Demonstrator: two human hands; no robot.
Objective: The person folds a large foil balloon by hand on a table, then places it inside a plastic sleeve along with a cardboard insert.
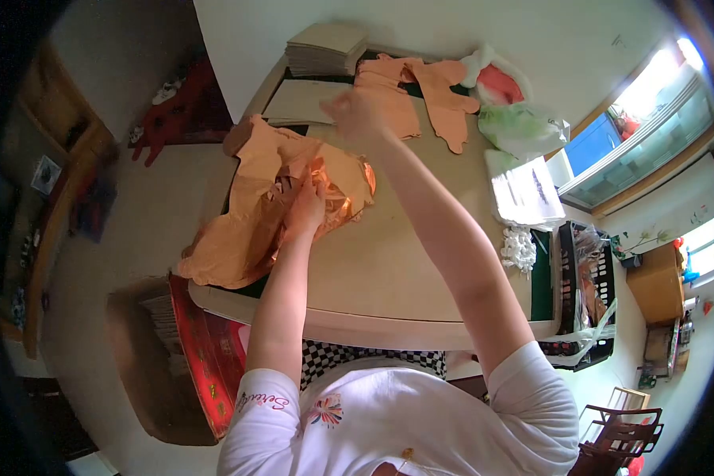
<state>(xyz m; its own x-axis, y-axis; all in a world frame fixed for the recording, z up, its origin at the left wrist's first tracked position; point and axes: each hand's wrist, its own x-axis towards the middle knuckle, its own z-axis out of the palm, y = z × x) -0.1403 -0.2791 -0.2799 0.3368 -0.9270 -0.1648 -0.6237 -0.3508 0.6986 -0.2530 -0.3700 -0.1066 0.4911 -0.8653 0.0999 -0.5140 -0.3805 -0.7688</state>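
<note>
A heap of crumpled orange foil balloons (246, 206), flat and without air, lies over the left side of the table, shiny in places. My left hand (307, 208) is at the heap's right part, its fingers closed on a shiny orange foil balloon (343, 190). My right hand (358, 115) is raised near the back, smeared by motion, so its fingers cannot be made out. Close behind it are a flat beige cardboard stack (297, 101) and flat orange foil pieces (389, 87). Another flat orange piece (446, 99) lies farther right.
A taller cardboard stack (325, 49) stands at the table's back left. Along the right edge are a green-and-white plastic bag (523, 127), white plastic packets (527, 190) and a white bundle (519, 249). A black crate (567, 278) stands beyond; an open cardboard box (147, 357) is at left.
</note>
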